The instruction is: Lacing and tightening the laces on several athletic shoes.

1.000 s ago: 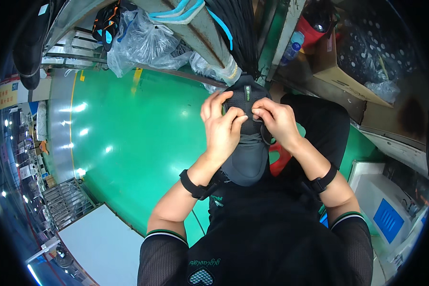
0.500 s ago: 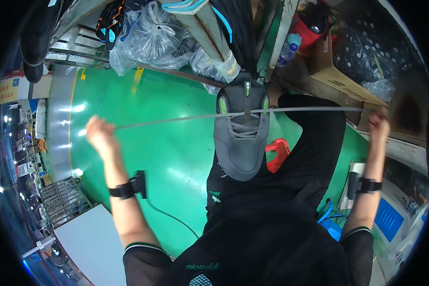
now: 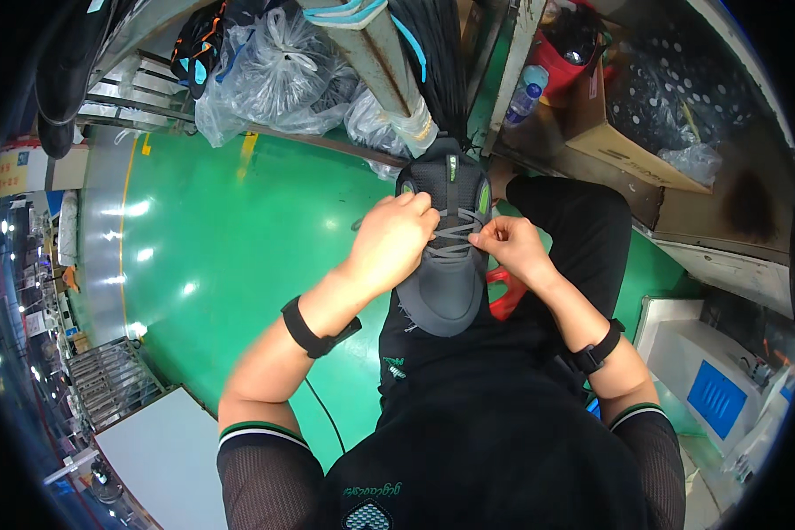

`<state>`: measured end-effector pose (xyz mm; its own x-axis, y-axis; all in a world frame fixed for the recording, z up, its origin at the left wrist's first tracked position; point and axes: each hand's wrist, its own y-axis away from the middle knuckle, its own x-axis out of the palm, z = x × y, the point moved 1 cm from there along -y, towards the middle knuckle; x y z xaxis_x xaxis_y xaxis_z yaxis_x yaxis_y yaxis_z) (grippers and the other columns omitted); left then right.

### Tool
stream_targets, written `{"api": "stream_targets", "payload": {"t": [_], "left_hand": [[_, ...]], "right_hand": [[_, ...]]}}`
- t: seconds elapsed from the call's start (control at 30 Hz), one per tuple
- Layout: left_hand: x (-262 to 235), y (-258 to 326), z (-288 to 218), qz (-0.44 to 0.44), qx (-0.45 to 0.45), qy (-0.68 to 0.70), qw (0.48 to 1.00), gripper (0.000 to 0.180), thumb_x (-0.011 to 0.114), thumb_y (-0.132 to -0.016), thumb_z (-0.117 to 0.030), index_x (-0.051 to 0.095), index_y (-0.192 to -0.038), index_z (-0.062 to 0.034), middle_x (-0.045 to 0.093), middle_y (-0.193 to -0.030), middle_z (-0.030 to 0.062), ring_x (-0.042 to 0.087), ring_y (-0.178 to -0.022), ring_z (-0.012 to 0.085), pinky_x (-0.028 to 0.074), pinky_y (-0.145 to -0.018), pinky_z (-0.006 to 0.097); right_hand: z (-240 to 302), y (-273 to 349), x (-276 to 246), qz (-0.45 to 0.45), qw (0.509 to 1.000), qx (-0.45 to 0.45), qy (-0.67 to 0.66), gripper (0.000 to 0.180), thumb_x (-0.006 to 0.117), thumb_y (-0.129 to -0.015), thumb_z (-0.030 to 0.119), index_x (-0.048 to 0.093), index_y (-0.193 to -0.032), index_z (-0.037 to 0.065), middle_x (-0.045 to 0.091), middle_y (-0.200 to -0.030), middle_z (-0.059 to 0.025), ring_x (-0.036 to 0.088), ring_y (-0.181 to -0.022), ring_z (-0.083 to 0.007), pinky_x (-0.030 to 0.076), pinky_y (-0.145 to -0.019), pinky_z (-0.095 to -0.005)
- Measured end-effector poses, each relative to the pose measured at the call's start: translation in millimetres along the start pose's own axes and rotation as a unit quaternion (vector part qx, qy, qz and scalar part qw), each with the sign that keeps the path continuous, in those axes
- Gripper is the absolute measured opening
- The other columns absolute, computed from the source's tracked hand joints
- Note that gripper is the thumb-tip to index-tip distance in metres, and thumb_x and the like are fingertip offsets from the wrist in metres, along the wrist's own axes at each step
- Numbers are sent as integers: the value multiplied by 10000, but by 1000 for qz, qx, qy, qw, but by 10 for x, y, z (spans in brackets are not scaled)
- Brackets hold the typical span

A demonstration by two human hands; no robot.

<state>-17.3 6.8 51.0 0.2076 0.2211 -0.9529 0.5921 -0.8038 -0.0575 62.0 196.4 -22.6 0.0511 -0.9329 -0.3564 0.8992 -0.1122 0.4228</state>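
Head view: a dark grey shoe (image 3: 448,281) is parked near centre, toe pointed at 6 o'clock. Its 9 o'clock side is partly covered by the left hand (image 3: 392,240), fingers curled in by the grey laces (image 3: 453,236); whether lace is gripped can't be told. At 3 o'clock, the right hand's (image 3: 515,250) thumb and forefinger are pinched together beside the lacing.

A green floor (image 3: 238,221), metal post (image 3: 380,66) and plastic bags (image 3: 278,75) suggest a workshop.
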Motion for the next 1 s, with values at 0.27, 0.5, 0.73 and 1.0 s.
{"api": "stream_targets", "payload": {"t": [0.27,0.5,0.73,1.0], "left_hand": [[194,-240,84,105,-122,281,946,111,713,-728,-113,624,-748,-49,553,-766,91,572,-794,302,436,-683,421],[174,-215,154,117,-80,254,957,104,711,-746,-69,609,-756,-47,493,-735,49,526,-677,188,417,-624,326],[-81,53,243,171,-181,453,856,75,686,-796,-41,611,-797,-33,500,-764,28,518,-705,127,420,-639,284],[-130,100,-32,-13,70,-56,996,129,721,-703,-74,608,-765,-88,539,-763,17,551,-701,188,428,-581,334]], "right_hand": [[-71,206,52,24,926,174,-335,141,656,-882,127,578,-868,11,476,-598,47,371,-472,-31,269,-426,-202],[-215,260,199,7,872,79,-483,101,635,-895,98,553,-871,43,451,-671,61,355,-505,-21,299,-469,-201],[-399,39,184,54,943,-61,-322,190,664,-854,23,519,-972,57,513,-730,47,492,-647,-23,384,-555,-187],[-259,122,-389,114,929,5,-353,214,518,-894,-48,541,-1107,-46,605,-1009,-98,663,-867,-175,552,-759,-277]]}}
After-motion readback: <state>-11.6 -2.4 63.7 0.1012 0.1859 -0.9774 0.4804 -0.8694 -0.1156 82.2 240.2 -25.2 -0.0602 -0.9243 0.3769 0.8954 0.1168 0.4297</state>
